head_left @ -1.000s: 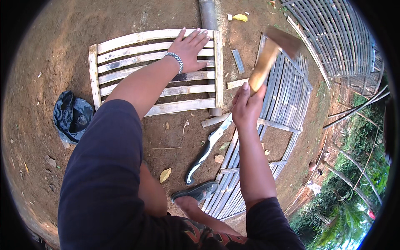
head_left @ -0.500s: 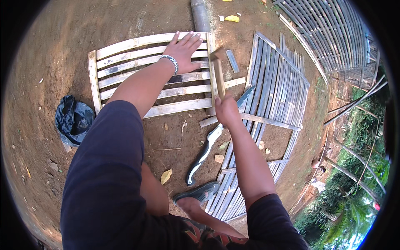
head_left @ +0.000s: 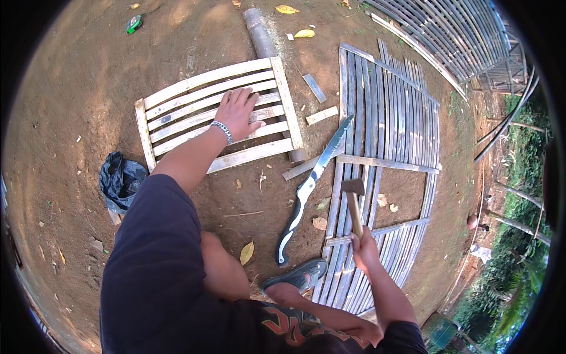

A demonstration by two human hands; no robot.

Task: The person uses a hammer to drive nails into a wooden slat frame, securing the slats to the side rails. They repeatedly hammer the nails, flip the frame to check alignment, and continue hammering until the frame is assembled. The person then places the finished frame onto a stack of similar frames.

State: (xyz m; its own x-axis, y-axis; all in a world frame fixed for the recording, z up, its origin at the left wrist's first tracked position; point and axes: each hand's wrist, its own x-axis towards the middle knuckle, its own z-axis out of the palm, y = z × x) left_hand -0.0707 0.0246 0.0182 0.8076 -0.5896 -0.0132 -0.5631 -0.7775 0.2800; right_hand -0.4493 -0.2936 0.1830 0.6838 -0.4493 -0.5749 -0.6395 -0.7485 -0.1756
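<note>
My left hand [head_left: 237,115] lies with fingers stretched out on a small frame of pale bamboo slats [head_left: 203,77]. This frame rests on the ground, partly over a thick bamboo pole [head_left: 258,36]. In my right hand [head_left: 367,253], to the lower right, is a hatchet [head_left: 355,213] with a wooden handle. Its dark metal head points away from me, above a larger grey slatted panel [head_left: 386,161]. Between the two panels lies an unfolded folding saw [head_left: 304,193] with a black and white handle, its toothed blade reaching over the grey panel's edge.
A black plastic bag [head_left: 122,184] sits left of the small frame. Short bamboo offcuts [head_left: 322,115] lie by its right side. A green tape measure [head_left: 134,23] is at the far left. Another slatted panel [head_left: 436,35] stands at the far right. My sandalled foot [head_left: 296,277] is beside the saw.
My right hand has drawn the hatchet back from the small frame's right edge, toward me and to the right. My left hand stays on the slats. The view has shifted slightly.
</note>
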